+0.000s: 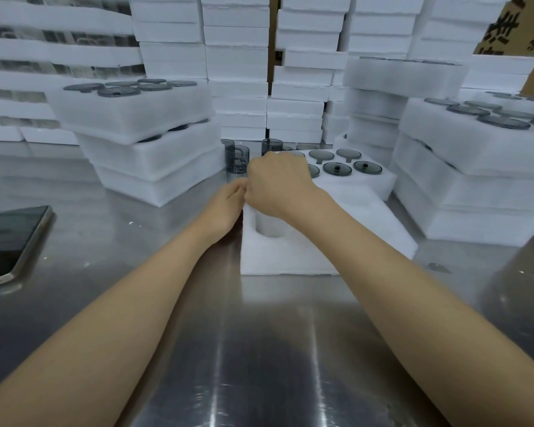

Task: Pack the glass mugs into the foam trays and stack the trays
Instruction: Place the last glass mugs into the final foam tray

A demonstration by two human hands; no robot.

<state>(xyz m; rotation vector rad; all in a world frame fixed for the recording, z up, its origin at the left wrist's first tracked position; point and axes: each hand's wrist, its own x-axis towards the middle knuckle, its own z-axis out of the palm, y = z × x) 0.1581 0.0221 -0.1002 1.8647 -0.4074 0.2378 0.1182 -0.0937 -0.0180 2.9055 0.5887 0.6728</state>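
Observation:
A white foam tray lies on the steel table in front of me, with one empty round pocket showing near its left edge. My right hand is curled over the tray's far left corner, fingers closed downward. Pinching the same corner from the left side is my left hand. Whatever sits under the right hand is hidden. Just behind is a second foam tray holding dark glass mugs. Two loose grey glass mugs stand on the table beyond my hands.
Stacks of filled foam trays rise at the left and right. A wall of white foam trays fills the back. A phone lies at the table's left edge. A cardboard box shows top right.

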